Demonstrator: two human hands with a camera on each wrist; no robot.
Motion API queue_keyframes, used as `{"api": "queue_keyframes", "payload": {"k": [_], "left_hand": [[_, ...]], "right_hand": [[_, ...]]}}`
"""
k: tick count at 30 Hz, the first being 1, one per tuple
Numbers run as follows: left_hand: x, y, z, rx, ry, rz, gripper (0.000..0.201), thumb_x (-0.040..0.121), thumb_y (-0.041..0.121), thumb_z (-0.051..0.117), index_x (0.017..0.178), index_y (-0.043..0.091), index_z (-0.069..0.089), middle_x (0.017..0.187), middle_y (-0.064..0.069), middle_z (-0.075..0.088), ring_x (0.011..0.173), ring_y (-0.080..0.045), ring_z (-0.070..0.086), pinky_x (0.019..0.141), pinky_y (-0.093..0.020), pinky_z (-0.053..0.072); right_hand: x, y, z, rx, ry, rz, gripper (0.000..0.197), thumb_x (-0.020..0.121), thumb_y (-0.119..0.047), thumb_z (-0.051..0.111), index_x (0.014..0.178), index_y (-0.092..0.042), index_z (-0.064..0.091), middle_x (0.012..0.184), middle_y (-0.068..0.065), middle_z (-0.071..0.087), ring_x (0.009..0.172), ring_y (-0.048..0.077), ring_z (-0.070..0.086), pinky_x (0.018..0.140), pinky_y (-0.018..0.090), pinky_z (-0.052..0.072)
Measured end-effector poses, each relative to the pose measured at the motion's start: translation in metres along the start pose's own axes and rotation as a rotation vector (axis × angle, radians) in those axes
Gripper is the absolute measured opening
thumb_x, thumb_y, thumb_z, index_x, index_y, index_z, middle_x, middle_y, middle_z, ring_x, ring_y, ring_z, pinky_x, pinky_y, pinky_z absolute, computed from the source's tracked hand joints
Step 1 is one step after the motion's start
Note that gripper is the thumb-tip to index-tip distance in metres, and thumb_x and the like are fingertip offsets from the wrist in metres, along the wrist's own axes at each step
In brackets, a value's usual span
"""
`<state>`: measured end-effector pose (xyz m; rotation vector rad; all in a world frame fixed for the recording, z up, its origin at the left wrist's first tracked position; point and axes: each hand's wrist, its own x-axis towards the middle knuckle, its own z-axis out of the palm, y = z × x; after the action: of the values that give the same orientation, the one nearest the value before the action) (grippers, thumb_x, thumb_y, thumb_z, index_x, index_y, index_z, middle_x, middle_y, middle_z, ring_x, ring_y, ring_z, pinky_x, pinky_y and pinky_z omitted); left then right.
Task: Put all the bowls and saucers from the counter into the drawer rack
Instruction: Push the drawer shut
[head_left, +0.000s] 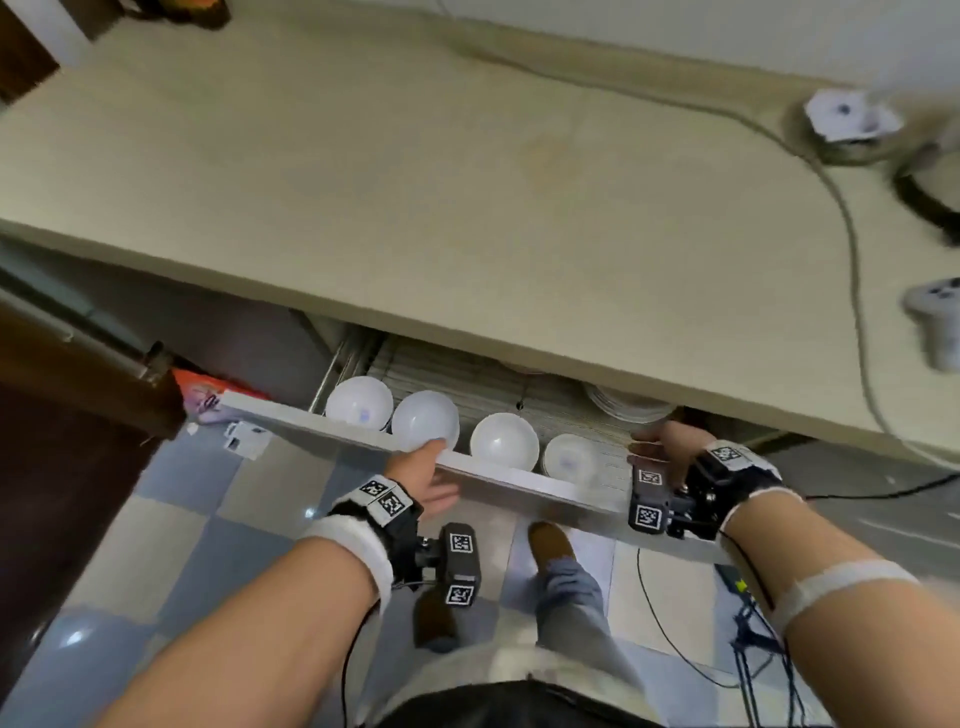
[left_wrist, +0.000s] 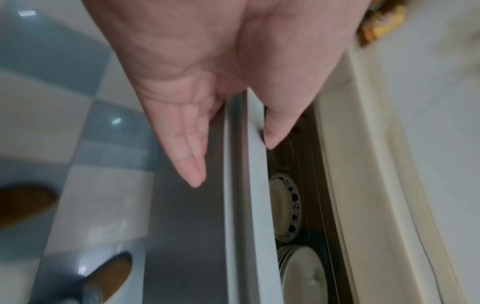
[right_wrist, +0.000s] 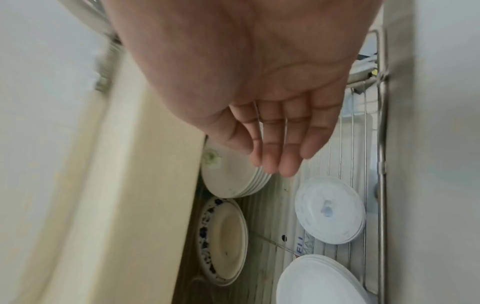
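Observation:
The drawer (head_left: 332, 427) stands partly pulled out under the counter (head_left: 467, 208). White bowls (head_left: 426, 422) sit in a row along its front, with a saucer stack (head_left: 569, 460) at the right. My left hand (head_left: 426, 467) straddles the drawer's top edge: straight fingers (left_wrist: 192, 164) lie flat on the outer face (left_wrist: 187, 246), the thumb on the inner side. My right hand (head_left: 660, 447) hovers with straight fingers (right_wrist: 285, 160) over the wire rack (right_wrist: 363, 127), holding nothing. Below it lie the saucers (right_wrist: 330, 209), white bowls (right_wrist: 319, 281) and plate stacks (right_wrist: 231, 179). No bowl or saucer shows on the counter.
A cable (head_left: 852, 249), a white controller (head_left: 935, 322) and a small marked device (head_left: 847, 119) lie on the counter's right side. A blue-patterned plate (right_wrist: 223, 242) sits at the drawer's back. My feet (head_left: 550, 545) stand on tiled floor below; cables (head_left: 748, 623) trail at the right.

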<state>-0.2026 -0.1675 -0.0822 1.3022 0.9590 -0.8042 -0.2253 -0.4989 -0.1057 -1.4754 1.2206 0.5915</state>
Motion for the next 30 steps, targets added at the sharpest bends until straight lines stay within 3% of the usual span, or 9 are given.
{"api": "queue_keyframes", "payload": {"k": [4, 7, 8, 10, 13, 17, 22, 26, 30], "left_hand": [[-0.011, 0.021, -0.02, -0.004, 0.009, 0.089, 0.051, 0.1, 0.025, 0.053, 0.146, 0.009, 0.04, 0.123, -0.025, 0.058, 0.102, -0.04, 0.068, 0.083, -0.047, 0.057], [-0.02, 0.034, -0.024, -0.079, -0.034, 0.077, 0.057, 0.094, 0.03, 0.058, 0.144, 0.009, 0.04, 0.127, -0.029, 0.057, 0.105, -0.044, 0.064, 0.082, -0.05, 0.056], [-0.024, 0.038, -0.024, -0.098, -0.056, 0.062, 0.056, 0.093, 0.032, 0.059, 0.14, 0.008, 0.041, 0.127, -0.028, 0.057, 0.106, -0.044, 0.062, 0.081, -0.05, 0.055], [-0.026, 0.043, -0.022, -0.139, -0.095, 0.042, 0.051, 0.092, 0.034, 0.059, 0.13, 0.006, 0.041, 0.123, -0.024, 0.054, 0.106, -0.043, 0.057, 0.078, -0.051, 0.052], [-0.028, 0.048, -0.019, -0.167, -0.14, 0.016, 0.046, 0.094, 0.038, 0.057, 0.123, 0.006, 0.039, 0.117, -0.022, 0.053, 0.101, -0.041, 0.055, 0.083, -0.05, 0.048], [-0.025, 0.062, -0.017, -0.216, -0.18, -0.013, 0.064, 0.088, 0.042, 0.064, 0.138, 0.011, 0.037, 0.132, -0.023, 0.048, 0.112, -0.043, 0.053, 0.083, -0.055, 0.049], [-0.015, 0.083, -0.006, -0.297, -0.186, 0.006, 0.083, 0.083, 0.045, 0.07, 0.152, 0.022, 0.029, 0.142, -0.027, 0.042, 0.11, -0.05, 0.054, 0.095, -0.062, 0.05], [-0.002, 0.098, 0.008, -0.311, -0.16, 0.015, 0.097, 0.074, 0.051, 0.073, 0.156, 0.025, 0.027, 0.148, -0.029, 0.039, 0.1, -0.052, 0.058, 0.097, -0.064, 0.048], [0.011, 0.114, 0.018, -0.365, -0.165, 0.004, 0.098, 0.078, 0.05, 0.073, 0.158, 0.026, 0.021, 0.156, -0.026, 0.031, 0.1, -0.053, 0.057, 0.098, -0.062, 0.048]], "right_hand": [[-0.052, 0.038, -0.011, 0.16, 0.031, 0.011, 0.027, 0.095, -0.022, 0.051, 0.074, -0.007, 0.058, 0.05, 0.003, 0.063, 0.048, 0.019, 0.056, 0.051, 0.025, 0.04], [-0.083, 0.072, -0.012, 0.275, 0.06, 0.059, 0.029, 0.096, -0.033, 0.052, 0.106, -0.007, 0.056, 0.086, 0.014, 0.071, 0.076, 0.03, 0.066, 0.053, 0.028, 0.05], [-0.089, 0.081, -0.011, 0.337, 0.059, 0.067, 0.04, 0.093, -0.034, 0.057, 0.12, -0.005, 0.051, 0.103, 0.02, 0.07, 0.089, 0.036, 0.068, 0.064, 0.037, 0.057], [-0.097, 0.092, -0.006, 0.494, 0.006, 0.092, 0.06, 0.085, -0.033, 0.062, 0.132, -0.004, 0.037, 0.122, 0.028, 0.063, 0.105, 0.043, 0.067, 0.093, 0.057, 0.052], [-0.108, 0.093, 0.005, 0.702, -0.048, 0.024, 0.066, 0.086, -0.033, 0.062, 0.14, -0.012, 0.03, 0.127, 0.029, 0.062, 0.099, 0.039, 0.073, 0.109, 0.066, 0.033], [-0.114, 0.078, 0.016, 0.901, -0.016, -0.045, 0.079, 0.087, -0.031, 0.064, 0.153, -0.019, 0.021, 0.14, 0.031, 0.051, 0.103, 0.038, 0.07, 0.116, 0.062, 0.027], [-0.111, 0.05, 0.022, 1.007, -0.062, -0.054, 0.078, 0.092, -0.033, 0.059, 0.153, -0.005, 0.019, 0.143, 0.027, 0.05, 0.12, 0.036, 0.061, 0.107, 0.048, 0.044], [-0.097, 0.028, 0.017, 1.084, -0.057, -0.084, 0.079, 0.092, -0.037, 0.058, 0.155, -0.019, 0.015, 0.145, 0.031, 0.045, 0.124, 0.041, 0.057, 0.113, 0.051, 0.038], [-0.087, 0.008, 0.012, 1.131, -0.078, -0.068, 0.081, 0.093, -0.04, 0.055, 0.156, -0.011, 0.012, 0.151, 0.031, 0.037, 0.128, 0.042, 0.053, 0.116, 0.051, 0.034]]}}
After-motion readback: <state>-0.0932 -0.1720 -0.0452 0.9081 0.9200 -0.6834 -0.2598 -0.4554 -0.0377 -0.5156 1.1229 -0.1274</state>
